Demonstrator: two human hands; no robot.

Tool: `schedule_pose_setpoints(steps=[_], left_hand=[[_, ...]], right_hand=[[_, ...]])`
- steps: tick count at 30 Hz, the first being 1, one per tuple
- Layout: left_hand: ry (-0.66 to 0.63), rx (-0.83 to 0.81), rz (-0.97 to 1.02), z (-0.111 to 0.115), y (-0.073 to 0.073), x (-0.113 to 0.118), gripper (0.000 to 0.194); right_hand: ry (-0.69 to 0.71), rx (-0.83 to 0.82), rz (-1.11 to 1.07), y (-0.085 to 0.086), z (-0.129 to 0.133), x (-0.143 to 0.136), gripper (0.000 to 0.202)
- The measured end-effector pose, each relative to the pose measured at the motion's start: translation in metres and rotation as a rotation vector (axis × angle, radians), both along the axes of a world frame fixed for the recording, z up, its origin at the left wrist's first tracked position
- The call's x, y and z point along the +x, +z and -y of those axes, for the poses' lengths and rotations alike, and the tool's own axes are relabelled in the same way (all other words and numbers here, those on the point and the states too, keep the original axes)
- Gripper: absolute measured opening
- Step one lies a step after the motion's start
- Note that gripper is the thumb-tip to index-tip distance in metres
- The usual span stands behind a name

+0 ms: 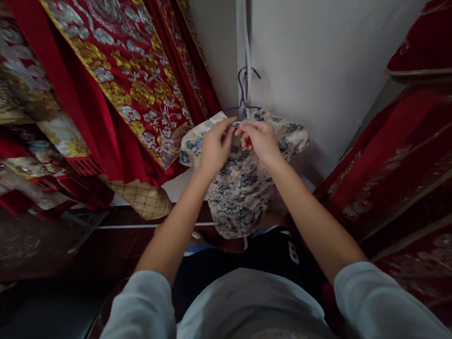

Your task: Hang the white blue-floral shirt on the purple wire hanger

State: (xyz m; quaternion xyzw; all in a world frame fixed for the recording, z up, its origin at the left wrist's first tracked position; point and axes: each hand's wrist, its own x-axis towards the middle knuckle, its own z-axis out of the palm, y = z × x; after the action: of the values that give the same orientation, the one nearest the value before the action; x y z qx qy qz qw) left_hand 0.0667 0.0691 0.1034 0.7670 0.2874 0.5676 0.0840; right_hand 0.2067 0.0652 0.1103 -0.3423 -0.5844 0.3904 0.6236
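Observation:
A white floral top with blue flowers hangs in front of me on a dark purple hanger. My left hand is at the top's neckline, its thumb and fingertips closed on the collar edge. Close beside it, my right hand pinches the same neckline. Fingertips of both hands nearly meet at the middle, just below the hanger. What lies between the fingertips is small and hard to make out. The sleeves spread out to both sides of my hands.
Red garments with gold and silver embroidery hang on the left. More red embroidered cloth hangs at the right. A pale wall stands behind the hanger. A thin metal rail runs low at the left, above a dark red surface.

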Motion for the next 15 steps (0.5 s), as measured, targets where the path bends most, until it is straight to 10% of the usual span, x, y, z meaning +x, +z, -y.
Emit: schedule_pose_setpoints(steps=[4,10,15], left_hand=[[-0.007,-0.065,0.080,-0.005,0.014,0.008,0.016],[0.098,-0.089,0.593,-0.024,0.016,-0.023,0.015],[0.153,-0.437,1.097,-0.042,-0.016,-0.073,0.019]], right_hand=[[-0.026,0.049,0.049,-0.010,-0.010,0.005,0.030],[-0.043,-0.117,0.126,-0.075,-0.011,0.001,0.028],[0.039,-0.289,-0.100,-0.112,0.025,-0.005,0.023]])
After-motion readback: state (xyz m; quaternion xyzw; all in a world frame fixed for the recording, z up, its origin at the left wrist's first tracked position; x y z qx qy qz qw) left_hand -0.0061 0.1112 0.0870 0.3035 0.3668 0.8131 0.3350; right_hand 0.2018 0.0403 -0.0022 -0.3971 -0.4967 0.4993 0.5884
